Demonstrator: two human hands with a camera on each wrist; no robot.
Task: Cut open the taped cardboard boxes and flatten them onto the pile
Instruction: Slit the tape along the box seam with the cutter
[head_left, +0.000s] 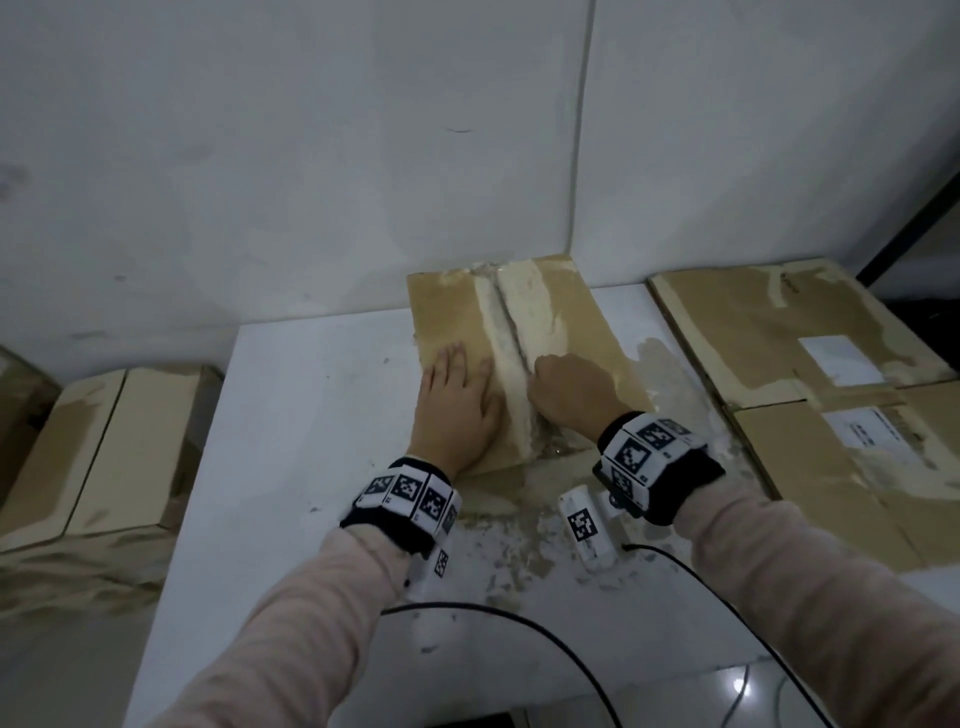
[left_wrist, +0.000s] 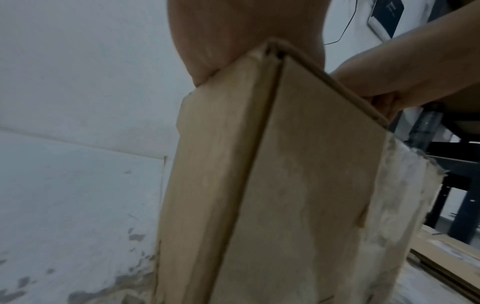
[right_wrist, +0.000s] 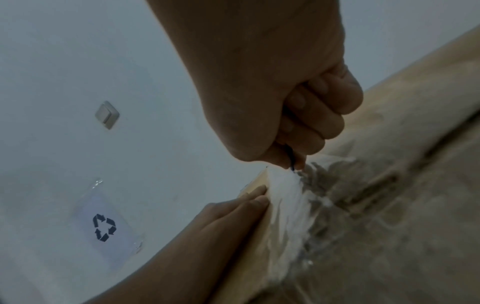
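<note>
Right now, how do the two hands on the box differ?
The left hand lies flat, fingers straight, pressing the box left of the seam; the right hand is a fist at the seam. The left hand holds nothing; the right hand grips a thin dark tool, its tip at the torn white tape. Both rest on the box top.
</note>
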